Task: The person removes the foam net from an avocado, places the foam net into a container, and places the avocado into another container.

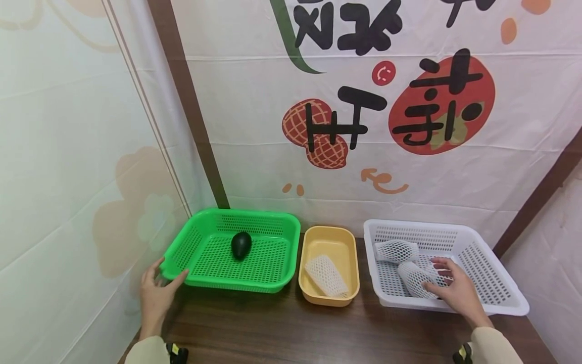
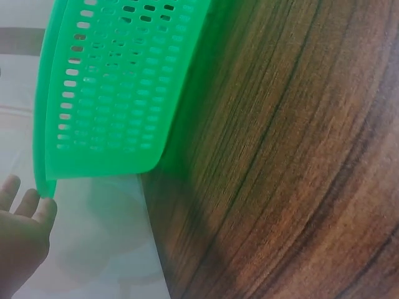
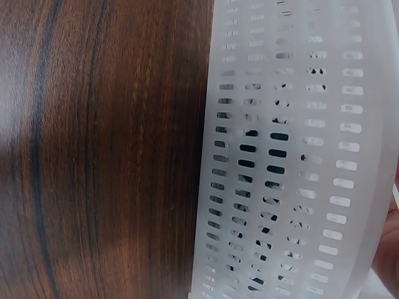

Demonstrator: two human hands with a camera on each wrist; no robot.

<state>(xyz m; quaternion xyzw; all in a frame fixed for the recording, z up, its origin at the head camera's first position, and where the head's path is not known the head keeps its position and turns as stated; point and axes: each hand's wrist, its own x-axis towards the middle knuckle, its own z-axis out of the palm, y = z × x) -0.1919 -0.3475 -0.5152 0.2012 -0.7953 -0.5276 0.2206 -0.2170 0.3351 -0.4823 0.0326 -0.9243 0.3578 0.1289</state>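
Note:
My left hand [image 1: 156, 293] is at the near left corner of a green plastic basket [image 1: 227, 284], fingers and thumb spread, fingertips at its rim. A dark, smooth, pear-shaped fruit like an avocado [image 1: 241, 245] lies in that basket. My right hand [image 1: 456, 290] reaches over the near side of a white plastic basket [image 1: 495, 283]. Its thumb and fingers stand apart around a white foam net sleeve [image 1: 413, 279]; whether they touch it is unclear. Another foam net sleeve [image 1: 396, 251] lies behind it. Dark patches show through the white basket's slots in the right wrist view.
Between the baskets stands a yellow tray [image 1: 306, 293] with a flattened foam net sleeve [image 1: 326, 276] inside. All three containers sit on a dark wood table [image 1: 318, 333]. A printed cloth [image 1: 254, 151] hangs behind, and pale cloth [image 1: 68, 202] lines the left side.

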